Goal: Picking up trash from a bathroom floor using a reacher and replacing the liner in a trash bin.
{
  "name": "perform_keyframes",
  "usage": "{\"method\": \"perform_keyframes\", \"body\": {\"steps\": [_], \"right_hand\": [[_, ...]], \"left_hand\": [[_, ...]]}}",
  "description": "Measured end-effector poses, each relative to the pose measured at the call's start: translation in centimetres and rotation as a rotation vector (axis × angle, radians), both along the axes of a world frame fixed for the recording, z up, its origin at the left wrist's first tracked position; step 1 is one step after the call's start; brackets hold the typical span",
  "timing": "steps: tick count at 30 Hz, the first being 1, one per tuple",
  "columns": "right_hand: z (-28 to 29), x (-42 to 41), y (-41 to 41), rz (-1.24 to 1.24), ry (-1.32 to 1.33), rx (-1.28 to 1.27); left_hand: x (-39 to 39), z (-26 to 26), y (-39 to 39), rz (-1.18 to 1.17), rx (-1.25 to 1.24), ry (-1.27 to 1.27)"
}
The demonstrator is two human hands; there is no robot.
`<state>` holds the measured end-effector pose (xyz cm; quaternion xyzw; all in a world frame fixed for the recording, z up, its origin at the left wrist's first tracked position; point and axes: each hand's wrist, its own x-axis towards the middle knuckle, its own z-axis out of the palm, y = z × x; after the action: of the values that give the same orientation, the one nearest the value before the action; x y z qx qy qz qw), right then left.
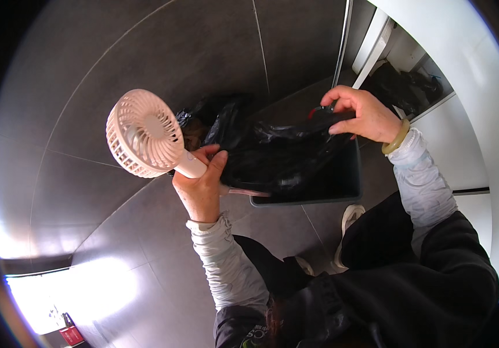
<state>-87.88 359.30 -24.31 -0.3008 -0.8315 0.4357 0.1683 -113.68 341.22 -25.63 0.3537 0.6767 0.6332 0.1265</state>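
A pale pink handheld fan (pixel 145 132) is gripped by its handle in my left hand (pixel 200 191). The same hand's thumb and fingers meet the near left edge of a black plastic bag (pixel 275 156). My right hand (pixel 365 114) pinches the bag's far right edge between thumb and fingers, so the bag is stretched between both hands. Below it stands a dark rectangular bin (pixel 308 202), its near rim showing and much of its inside hidden by the bag. A thin pinkish strap (pixel 247 192) hangs under my left hand.
Beyond my left hand, another black plastic bag (pixel 219 117) with brownish contents rests by the tiled wall (pixel 167 52). At right, an open white cabinet (pixel 441 113) holds black plastic (pixel 397 87). A metal pole (pixel 342 43) rises behind the bin. A red bag (pixel 71 335) is at lower left.
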Motion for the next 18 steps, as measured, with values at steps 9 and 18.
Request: {"method": "perform_keyframes", "body": {"steps": [9, 18], "right_hand": [[3.3, -2.2, -3.5, -0.124, 0.299, -0.206], [5.4, 2.2, -1.0, 0.228, 0.084, -0.301]], "left_hand": [[1.3, -1.9, 0.2, -0.049, -0.352, 0.276], [-1.4, -2.4, -0.2, 0.135, -0.341, 0.306]]}}
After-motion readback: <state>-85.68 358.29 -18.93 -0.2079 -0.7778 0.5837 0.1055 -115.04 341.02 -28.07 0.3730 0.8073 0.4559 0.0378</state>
